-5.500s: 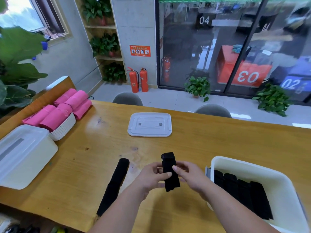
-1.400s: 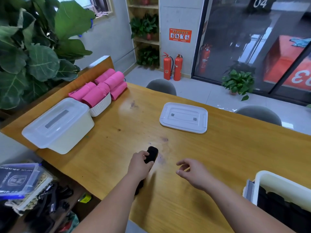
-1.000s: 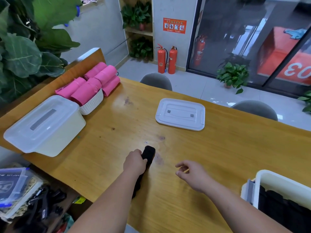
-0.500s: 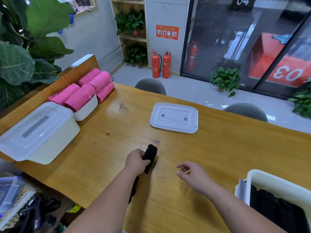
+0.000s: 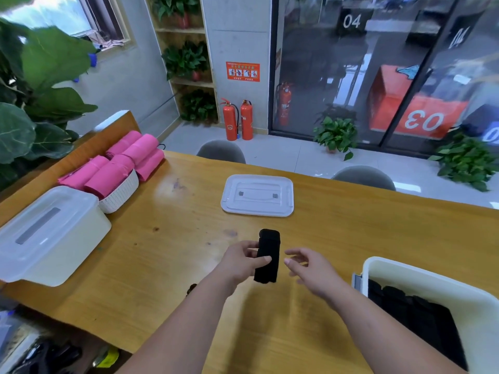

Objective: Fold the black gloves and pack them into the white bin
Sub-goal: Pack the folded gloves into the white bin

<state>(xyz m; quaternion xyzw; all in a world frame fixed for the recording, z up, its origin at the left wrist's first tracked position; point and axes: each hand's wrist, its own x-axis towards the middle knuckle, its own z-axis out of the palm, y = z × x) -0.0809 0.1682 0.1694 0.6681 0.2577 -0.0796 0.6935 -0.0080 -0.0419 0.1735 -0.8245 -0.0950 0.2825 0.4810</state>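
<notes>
The left hand [image 5: 240, 263] pinches the limp black fabric glove [image 5: 268, 244] above the wooden surface [image 5: 162, 265]; the right hand [image 5: 310, 268] hovers beside, fingers [image 5: 297, 252] spread, empty. Unsupported, the glove could sag and slip.

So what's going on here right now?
A person is packing black gloves at a wooden table. The left hand grips one black glove, apparently folded, which seems lifted just off the table. The right hand is open beside it, not touching it. The white bin on the right already holds a row of folded gloves. A white lid lies flat farther back.
</notes>
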